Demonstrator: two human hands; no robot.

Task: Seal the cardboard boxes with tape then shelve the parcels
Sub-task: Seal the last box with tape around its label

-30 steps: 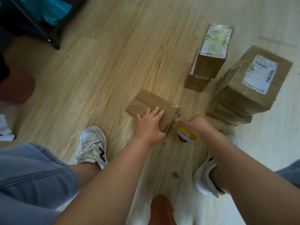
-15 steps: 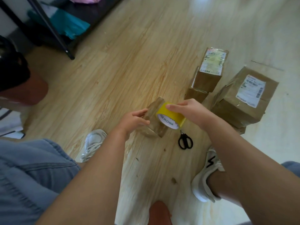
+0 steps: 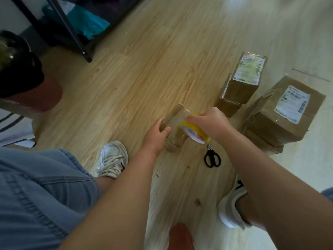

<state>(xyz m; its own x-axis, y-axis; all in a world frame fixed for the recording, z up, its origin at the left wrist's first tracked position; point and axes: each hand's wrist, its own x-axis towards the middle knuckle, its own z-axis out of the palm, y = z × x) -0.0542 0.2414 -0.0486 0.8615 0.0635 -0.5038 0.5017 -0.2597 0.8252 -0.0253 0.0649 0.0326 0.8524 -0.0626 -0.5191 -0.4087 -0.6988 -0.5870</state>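
1. The wooden floor (image 3: 144, 78) lies open ahead and to the left of the hands, as far as the foot of a black shelf frame (image 3: 75, 38) in the upper left corner.
2. The right side is crowded. A big stack of labelled parcels (image 3: 270, 127) stands near the right edge, and a narrower stack of two boxes (image 3: 241, 91) stands just beside it, farther from the person.
3. A left shoe (image 3: 113, 159) and a right shoe (image 3: 228, 212) bound the near side, with bare planks between them.
4. The small cardboard box (image 3: 175, 123) is tilted on end in the middle, between both hands, near the narrower stack but apart from it.
5. The left hand (image 3: 155, 134) grips the box's left edge, with the thumb on the facing side and the fingers curled round behind.
6. The right hand (image 3: 210, 121) clasps a yellow tape roll (image 3: 196, 131) from above, and the roll is pressed against the box's right side.
7. Black scissors (image 3: 212, 158) lie flat on the floor just below the roll, handles toward the person, touched by neither hand.
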